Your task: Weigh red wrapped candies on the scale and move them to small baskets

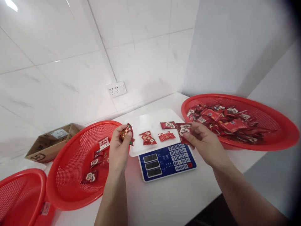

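Observation:
My left hand (120, 142) is closed around a red candy packet (127, 131) with green and gold print, over the left edge of the scale's white tray (136, 122). Between the thumb and fingers of my right hand (202, 139) is a dark red packet (182, 130) with a white label, at the tray's right side. Three more red packets lie on the tray: one at the left (148, 138), one at the upper right (167, 125) and a flatter one (166, 136) below it. The blue panel of the digital scale (164, 164) faces me; its display digits are too faint to read.
A large red basket (279, 125) heaped with red packets stands at the right. To the left, another red basket (68, 175) holds several packets, and a third red basket (25, 194) sits nearer. Behind are a cardboard box (44, 146) and a wall socket (117, 89).

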### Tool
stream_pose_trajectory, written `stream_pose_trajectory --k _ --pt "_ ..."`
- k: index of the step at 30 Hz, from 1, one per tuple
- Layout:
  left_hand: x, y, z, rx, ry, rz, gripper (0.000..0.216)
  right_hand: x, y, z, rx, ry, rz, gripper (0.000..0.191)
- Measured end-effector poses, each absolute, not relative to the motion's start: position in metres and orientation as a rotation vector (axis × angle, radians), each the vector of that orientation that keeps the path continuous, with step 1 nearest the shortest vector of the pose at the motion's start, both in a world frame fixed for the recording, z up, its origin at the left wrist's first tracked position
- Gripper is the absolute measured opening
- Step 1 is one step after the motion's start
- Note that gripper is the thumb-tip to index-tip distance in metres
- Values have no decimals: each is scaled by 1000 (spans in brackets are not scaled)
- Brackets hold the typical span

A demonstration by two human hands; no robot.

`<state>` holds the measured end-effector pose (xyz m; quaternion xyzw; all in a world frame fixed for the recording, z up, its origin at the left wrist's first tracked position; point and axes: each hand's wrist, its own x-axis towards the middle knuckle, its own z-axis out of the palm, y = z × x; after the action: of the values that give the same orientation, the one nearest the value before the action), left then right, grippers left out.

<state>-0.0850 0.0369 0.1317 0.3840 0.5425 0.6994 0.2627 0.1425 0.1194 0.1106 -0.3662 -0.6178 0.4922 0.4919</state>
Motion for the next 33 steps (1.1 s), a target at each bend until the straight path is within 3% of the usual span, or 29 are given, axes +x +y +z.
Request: stream_pose_trajectory --k 12,20,26,29,33 --pt "-96 35 137 1084 1564 1840 23 135 129 104 -938 -1682 1111 27" --pt "-96 33 139 1066 1507 1900 20 114 136 98 -1041 -1842 1044 62" --pt "-91 27 142 1083 1292 1987 22 125 130 106 -1088 -1783 997 47" --pt "-78 14 147 1314 1301 1638 45 134 118 115 -955 -1872 1235 38" --pt "-49 -11 161 1752 1301 981 76 144 90 126 -484 -2211 1547 49"
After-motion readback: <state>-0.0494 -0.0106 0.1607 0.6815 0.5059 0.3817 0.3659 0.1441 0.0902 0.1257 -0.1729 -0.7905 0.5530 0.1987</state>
